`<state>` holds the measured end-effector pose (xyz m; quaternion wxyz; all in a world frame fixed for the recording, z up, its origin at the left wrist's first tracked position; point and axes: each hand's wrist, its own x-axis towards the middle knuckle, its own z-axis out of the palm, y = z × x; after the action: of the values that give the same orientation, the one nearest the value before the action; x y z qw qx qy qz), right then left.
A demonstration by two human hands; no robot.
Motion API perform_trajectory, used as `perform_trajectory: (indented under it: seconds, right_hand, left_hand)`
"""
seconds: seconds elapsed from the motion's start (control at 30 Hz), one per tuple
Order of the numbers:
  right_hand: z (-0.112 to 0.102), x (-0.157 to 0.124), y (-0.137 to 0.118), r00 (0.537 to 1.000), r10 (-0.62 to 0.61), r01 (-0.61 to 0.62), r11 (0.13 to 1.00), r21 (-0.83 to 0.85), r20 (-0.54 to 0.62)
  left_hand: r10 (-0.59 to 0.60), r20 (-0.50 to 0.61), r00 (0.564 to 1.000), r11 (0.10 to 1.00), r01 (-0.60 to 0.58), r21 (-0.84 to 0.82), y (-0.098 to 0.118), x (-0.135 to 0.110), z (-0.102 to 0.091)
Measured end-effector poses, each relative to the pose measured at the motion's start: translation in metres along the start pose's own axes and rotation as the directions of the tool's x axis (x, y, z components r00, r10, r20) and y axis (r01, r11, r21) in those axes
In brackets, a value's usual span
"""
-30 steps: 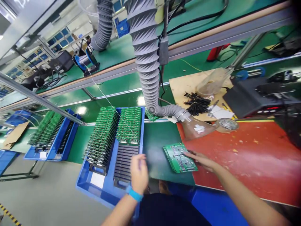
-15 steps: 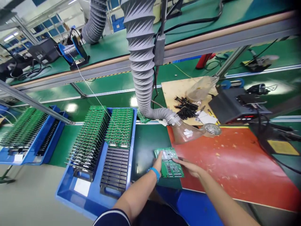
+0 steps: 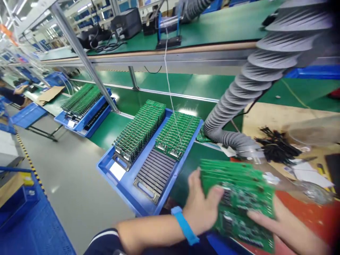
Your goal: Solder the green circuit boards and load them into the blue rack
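Observation:
Both my hands hold a green circuit board [image 3: 239, 198], raised and tilted toward me above the front of the bench; motion smears its edges, so I cannot tell whether it is one board or a stack. My left hand [image 3: 203, 202], with a blue wristband, grips its left side, thumb across the face. On the right edge, my right hand [image 3: 281, 223] has its thumb pressed on the front, its other fingers hidden behind. Left of my hands, a blue tray [image 3: 127, 189] carries two black slotted racks; upright green boards [image 3: 177, 132] fill the back of the nearer rack [image 3: 154, 173].
A ribbed grey hose [image 3: 255, 74] comes down at the right to a clear hood. Black cables [image 3: 278, 145] lie on a wooden board behind my hands. A solder wire spool [image 3: 168, 26] stands on the shelf. Another blue tray [image 3: 87, 122] of boards is farther left. A person sits far left.
My view has swung left. The board, lying low at the red mat's edge before, is now lifted closer to me and tilted up, with both hands gripping its sides.

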<state>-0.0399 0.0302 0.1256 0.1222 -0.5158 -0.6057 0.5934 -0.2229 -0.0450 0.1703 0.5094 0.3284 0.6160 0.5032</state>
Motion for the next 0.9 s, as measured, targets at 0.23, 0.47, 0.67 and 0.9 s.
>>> perform_trajectory:
  seconds: [0.23,0.47,0.67,0.9]
  right_hand:
    - [0.107,0.073,-0.168,0.883,-0.439,0.444,0.661,-0.605,0.167]
    - [0.15,0.117,-0.157,0.909,-0.356,0.385,0.515,-0.766,0.218]
    - [0.167,0.124,-0.141,0.906,-0.361,0.379,0.458,-0.804,0.221]
    - [0.169,0.108,-0.137,0.86,-0.491,0.421,0.526,-0.739,0.14]
  left_hand:
    - [-0.026,-0.371,0.928,0.962,-0.078,-0.262,-0.03,0.039,-0.086]
    - [-0.125,-0.469,0.875,0.973,0.015,-0.231,-0.068,0.044,-0.127]
    - [-0.074,-0.498,0.864,0.997,0.06,-0.045,-0.059,0.029,-0.184]
    - [0.007,-0.227,0.974,0.995,0.014,0.094,-0.042,0.072,-0.193]
